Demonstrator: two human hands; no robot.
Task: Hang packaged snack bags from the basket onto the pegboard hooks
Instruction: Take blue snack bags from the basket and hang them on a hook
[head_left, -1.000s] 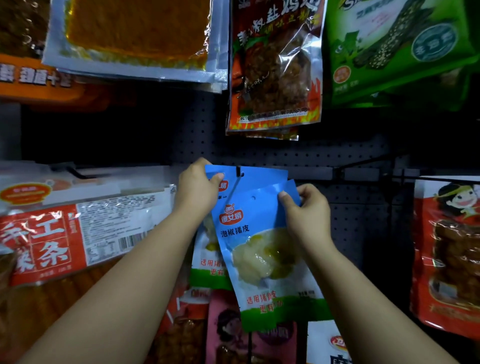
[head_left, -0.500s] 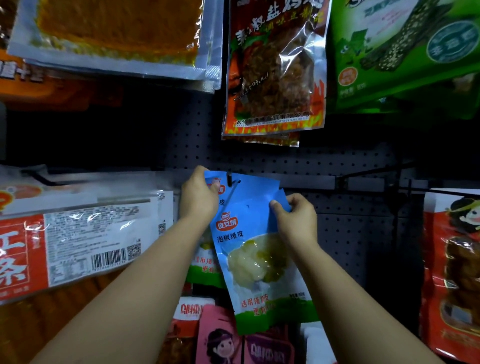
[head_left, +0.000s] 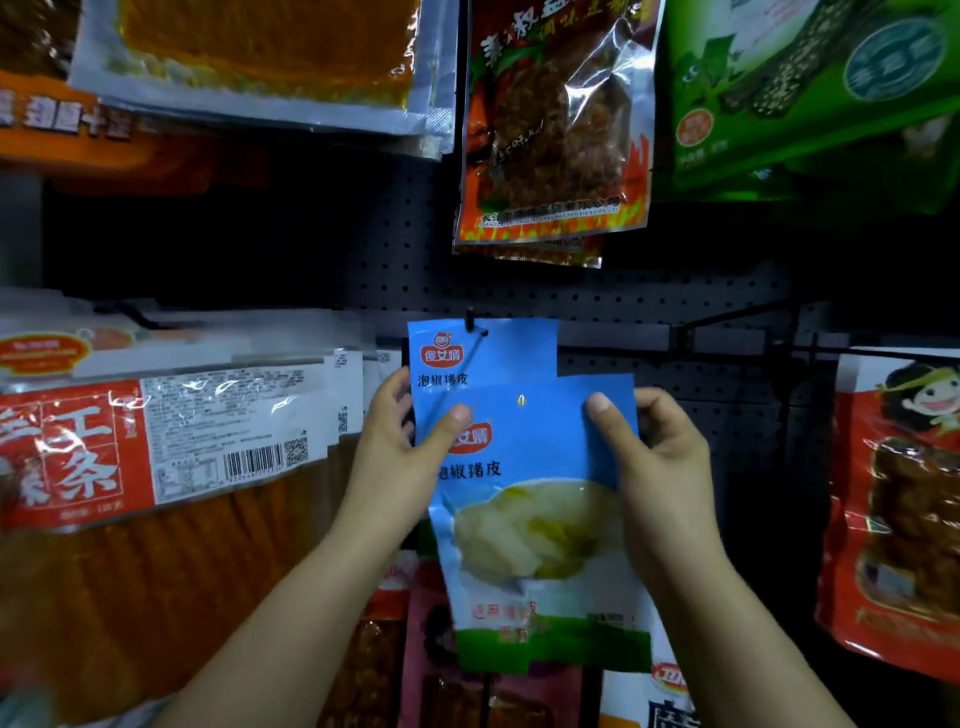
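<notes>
Both hands hold 1 shiny blue plastic snack bag (head_left: 535, 499) by its top corners. The left hand (head_left: 400, 447) pinches the top left corner, thumb on the front and fingers behind. The right hand (head_left: 654, 457) pinches the top right corner the same way. The 2 hands are apart, with the bag stretched flat between them.

This held bag has a red and white logo partly under the left thumb, dark writing that ends in 椒猪皮, a see-through window with pale yellow-white food inside, and a green band along the bottom. A small hang hole sits near its top edge. The bag is in front of the dark pegboard with rows of tiny holes (head_left: 675, 306), just below a thin black metal hook (head_left: 475, 327).

A second blue bag of the same kind (head_left: 483, 353) already hangs on that hook, right behind the held one. It reads 泡椒猪皮.

Near the top edge of the pegboard hang a shiny red and orange bag with flame pictures (head_left: 556, 124), a green bag with a round teal badge (head_left: 800, 88) and a clear flat pack of orange food (head_left: 260, 47). At the left edge is a big red and white pack with a barcode (head_left: 156, 447) and the big word 条. At the right edge hangs a red bag with a cartoon child (head_left: 904, 499).
</notes>
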